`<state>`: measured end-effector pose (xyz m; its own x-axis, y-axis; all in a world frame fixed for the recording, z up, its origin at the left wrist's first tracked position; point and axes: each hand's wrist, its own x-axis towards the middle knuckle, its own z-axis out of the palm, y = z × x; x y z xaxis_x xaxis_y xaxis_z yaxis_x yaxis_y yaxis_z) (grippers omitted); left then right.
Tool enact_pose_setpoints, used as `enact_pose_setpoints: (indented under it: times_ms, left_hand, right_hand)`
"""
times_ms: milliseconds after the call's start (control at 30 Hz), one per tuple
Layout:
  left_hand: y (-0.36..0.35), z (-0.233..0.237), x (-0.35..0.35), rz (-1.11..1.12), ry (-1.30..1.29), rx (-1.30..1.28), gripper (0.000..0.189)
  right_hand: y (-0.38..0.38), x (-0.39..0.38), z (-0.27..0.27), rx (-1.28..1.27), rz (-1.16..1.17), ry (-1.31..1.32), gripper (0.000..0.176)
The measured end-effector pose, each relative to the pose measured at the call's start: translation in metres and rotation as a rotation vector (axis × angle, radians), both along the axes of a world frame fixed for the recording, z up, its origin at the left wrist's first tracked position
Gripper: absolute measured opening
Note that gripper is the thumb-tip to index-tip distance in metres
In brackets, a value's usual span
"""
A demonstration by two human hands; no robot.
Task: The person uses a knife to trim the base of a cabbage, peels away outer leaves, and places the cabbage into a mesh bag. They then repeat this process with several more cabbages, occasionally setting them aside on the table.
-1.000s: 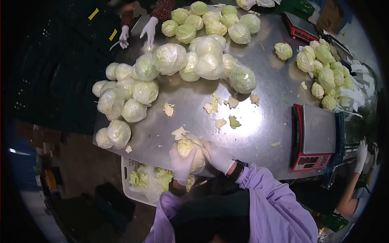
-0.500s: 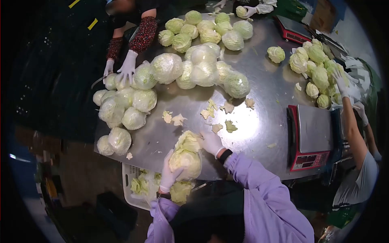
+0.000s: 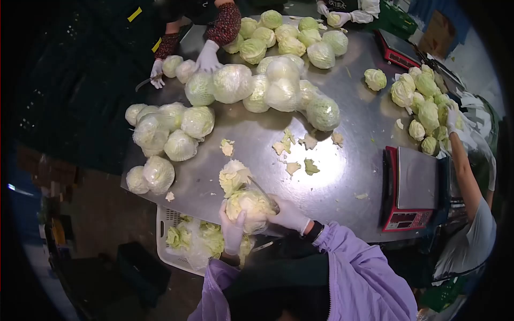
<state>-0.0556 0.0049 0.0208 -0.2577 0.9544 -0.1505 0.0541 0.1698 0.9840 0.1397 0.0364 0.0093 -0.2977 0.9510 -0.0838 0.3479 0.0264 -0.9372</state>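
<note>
My gloved left hand (image 3: 232, 231) grips a pale cabbage (image 3: 250, 207) from the left, near the table's front edge. In my gloved right hand (image 3: 290, 215) is a knife (image 3: 260, 187), its thin blade running along the top of the cabbage. Just beyond the blade, a loose-looking pale leaf piece (image 3: 234, 175) overlaps the cabbage's far side. Trimmed leaf scraps (image 3: 308, 142) lie on the metal table (image 3: 353, 176) ahead of my hands.
Wrapped cabbages (image 3: 198, 122) line the left and middle. A red scale (image 3: 420, 184) stands at right, near a heap of cabbages (image 3: 428, 115). Below the edge, a white basket (image 3: 163, 235) holds leaves. Co-workers' gloved hands (image 3: 208, 58) work across the table and at right.
My right hand has moved to the cabbage's right side with the knife across its top; a leaf piece has come away at the far side. A co-worker's hands across the table have shifted farther back.
</note>
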Motion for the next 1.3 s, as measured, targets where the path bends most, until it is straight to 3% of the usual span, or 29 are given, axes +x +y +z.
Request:
enact_pose_setpoints:
  times_ms: [67, 133, 167, 233, 267, 300, 367, 400, 433, 500, 533, 567, 633, 700, 733, 800, 867, 900, 967, 1000, 1033, 1100, 1133, 1200, 1300]
  left_hand:
    - [0.002, 0.001, -0.012, -0.001, -0.094, -0.008, 0.062]
    - [0.001, -0.007, -0.029, -0.067, -0.359, -0.037, 0.055]
    - [0.001, -0.011, -0.034, -0.063, -0.358, -0.035, 0.055]
    - [0.001, -0.017, -0.042, -0.077, -0.327, -0.037, 0.051]
    - [-0.001, -0.02, -0.046, -0.074, -0.326, -0.039, 0.051]
    - [-0.002, -0.022, -0.049, -0.064, -0.426, -0.057, 0.05]
    - [0.001, -0.031, -0.06, -0.058, -0.528, -0.06, 0.05]
    - [0.002, -0.038, -0.07, -0.005, -0.668, -0.148, 0.05]
    - [0.001, -0.044, -0.079, 0.048, -0.807, -0.242, 0.05]
    - [0.008, -0.036, -0.078, 0.022, -0.829, -0.24, 0.05]
    - [0.016, -0.022, -0.07, -0.026, -0.687, -0.224, 0.049]
    - [0.022, -0.015, -0.065, -0.07, -0.547, -0.2, 0.048]
    - [0.026, -0.025, -0.065, -0.085, -0.514, -0.156, 0.046]
    - [0.033, -0.026, -0.072, -0.096, -0.471, -0.107, 0.045]
    - [0.036, -0.025, -0.078, -0.13, -0.47, -0.154, 0.045]
    - [0.042, -0.016, -0.074, -0.164, -0.478, -0.209, 0.045]
    - [0.054, 0.007, -0.053, -0.526, -0.211, -0.084, 0.045]
    - [0.063, 0.009, -0.042, -0.528, -0.217, -0.085, 0.045]
    - [0.075, 0.013, -0.022, -0.679, 0.371, 0.273, 0.044]
    - [0.075, 0.015, -0.018, -0.532, 0.344, 0.273, 0.043]
    - [0.068, 0.014, -0.019, -0.536, 0.347, 0.279, 0.043]
    - [0.035, 0.005, -0.025, 0.017, -0.019, -0.005, 0.059]
    - [0.017, -0.006, -0.021, 0.014, -0.017, -0.005, 0.059]
    - [-0.012, -0.03, -0.002, -0.163, -0.155, 0.23, 0.071]
    - [-0.004, 0.017, 0.025, -0.123, -0.251, -0.023, 0.085]
  right_hand:
    - [0.002, 0.008, -0.009, 0.039, -0.011, -0.02, 0.048]
    - [0.003, 0.017, -0.023, -0.512, -0.131, 0.092, 0.032]
    - [0.004, 0.021, -0.028, -0.511, -0.126, 0.092, 0.032]
    - [0.006, 0.026, -0.039, -0.495, -0.091, 0.033, 0.036]
    - [0.007, 0.025, -0.047, -0.315, -0.077, -0.097, 0.032]
    - [0.006, 0.03, -0.053, -0.315, -0.077, -0.097, 0.032]
    - [0.016, 0.036, -0.045, -0.284, 0.007, -0.412, 0.028]
    - [0.011, 0.038, -0.033, -0.059, 0.017, -0.45, 0.023]
    - [0.01, 0.036, -0.02, -0.052, 0.022, -0.451, 0.023]
    - [0.001, 0.027, -0.002, 0.094, 0.16, -0.732, 0.017]
    - [-0.004, 0.019, -0.001, 0.113, 0.229, -0.773, 0.013]
    - [-0.013, 0.014, -0.007, 0.115, 0.205, -0.719, 0.018]
    - [-0.027, 0.015, -0.005, 0.109, 0.224, -0.703, 0.015]
    - [-0.042, 0.034, 0.023, 0.191, 0.293, -0.564, 0.015]
    - [-0.048, 0.044, 0.038, 0.25, 0.385, -0.51, 0.023]
    - [-0.042, 0.052, 0.049, 0.219, 0.296, -0.38, 0.027]
    - [-0.02, 0.055, 0.061, 0.116, 0.041, -0.173, 0.04]
    - [-0.003, 0.054, 0.069, -0.079, 0.025, -0.227, 0.053]
    - [0.014, 0.042, 0.036, 0.077, 0.03, 0.046, 0.061]
    - [0.018, 0.037, 0.024, 0.083, 0.024, 0.046, 0.061]
    - [0.02, 0.032, 0.014, 0.024, 0.083, 0.065, 0.063]
    - [0.019, 0.027, -0.005, -0.032, 0.136, 0.087, 0.065]
    - [0.015, 0.025, -0.014, -0.138, 0.056, 0.155, 0.063]
    - [0.012, 0.021, -0.017, -0.249, -0.014, 0.226, 0.062]
    - [0.003, 0.022, 0.009, -0.343, -0.077, 0.16, 0.058]
